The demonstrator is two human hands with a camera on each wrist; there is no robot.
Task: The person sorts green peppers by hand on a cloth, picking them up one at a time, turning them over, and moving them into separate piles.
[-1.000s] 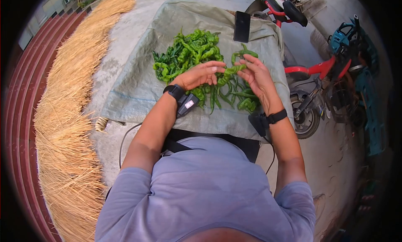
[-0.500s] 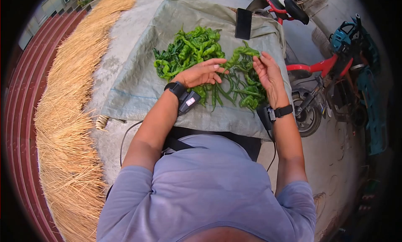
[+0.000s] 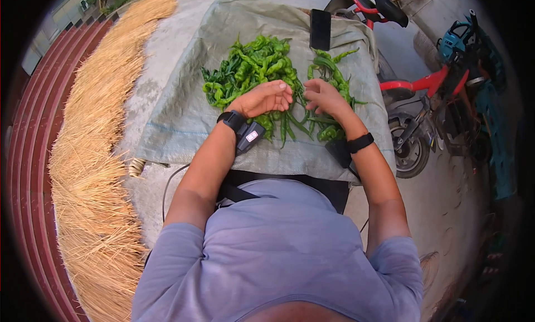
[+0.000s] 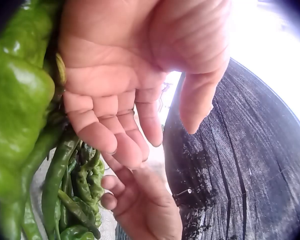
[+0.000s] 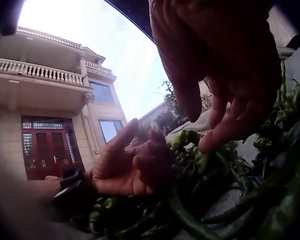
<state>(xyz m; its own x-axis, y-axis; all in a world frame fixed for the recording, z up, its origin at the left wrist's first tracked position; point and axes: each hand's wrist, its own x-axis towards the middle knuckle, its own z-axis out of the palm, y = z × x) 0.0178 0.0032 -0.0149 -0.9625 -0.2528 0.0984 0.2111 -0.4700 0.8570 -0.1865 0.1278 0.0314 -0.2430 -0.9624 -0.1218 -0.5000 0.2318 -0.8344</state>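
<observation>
Wrist views: left hand relaxed, empty, right hand fingers spread, tips on long wrinkled green peppers, palms hidden overhead.

The head view looks steeply down over the person's shoulders onto the peppers on the sack. The left wrist view sits very close under the left hand, facing up along its palm. The right wrist view lies low behind the right hand, facing across towards the left. All three views share both hands and the peppers.
</observation>
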